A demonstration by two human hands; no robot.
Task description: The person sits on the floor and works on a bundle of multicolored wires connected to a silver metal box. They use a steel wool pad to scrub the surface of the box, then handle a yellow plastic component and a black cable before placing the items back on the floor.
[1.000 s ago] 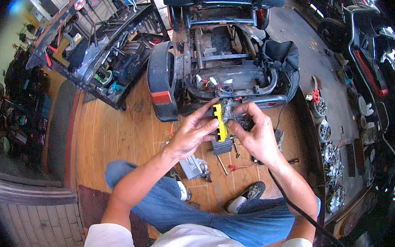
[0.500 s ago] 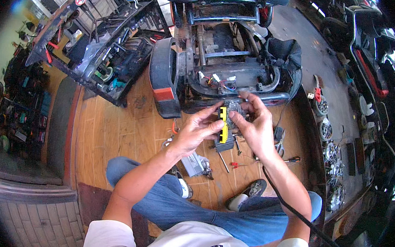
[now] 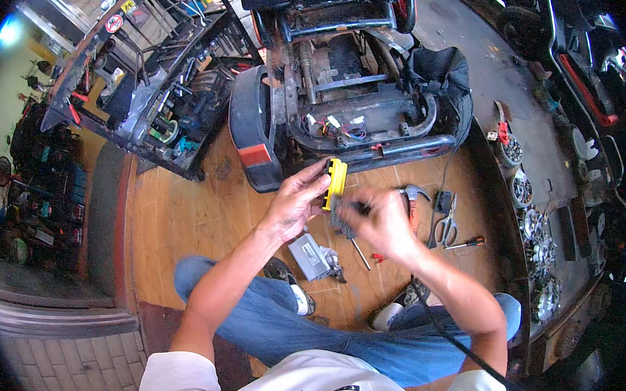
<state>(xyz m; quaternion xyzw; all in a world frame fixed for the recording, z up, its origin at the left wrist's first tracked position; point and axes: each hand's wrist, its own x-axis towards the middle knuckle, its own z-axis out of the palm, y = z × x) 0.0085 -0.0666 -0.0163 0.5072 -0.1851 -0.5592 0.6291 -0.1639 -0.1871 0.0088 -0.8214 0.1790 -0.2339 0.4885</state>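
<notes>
My left hand (image 3: 296,207) grips a narrow yellow and black plastic piece (image 3: 337,184), held upright between thumb and fingers above the floor. Just right of it is my right hand (image 3: 383,221), smeared by motion. Its fingers curl toward a dark grey ridged thing (image 3: 342,221), and I cannot make out whether they touch it. Below the hands, a silver-grey box (image 3: 309,257) lies on the wooden floor near my left shoe. A thin metal rod (image 3: 360,254) lies to the right of that box.
Ahead stands a vehicle frame (image 3: 365,139) with loose wires and white connectors (image 3: 335,125). Scissors (image 3: 444,229), a screwdriver (image 3: 467,242) and a small black box (image 3: 443,201) lie at right. Metal parts (image 3: 537,246) line the right side; a cluttered tool rack (image 3: 181,97) stands left. A black cable (image 3: 474,346) crosses my right arm.
My left hand has moved slightly left with the yellow and black piece, which has turned. My right hand has drawn away from it, down toward me, leaving the grey fuzzy material no longer clearly visible.
</notes>
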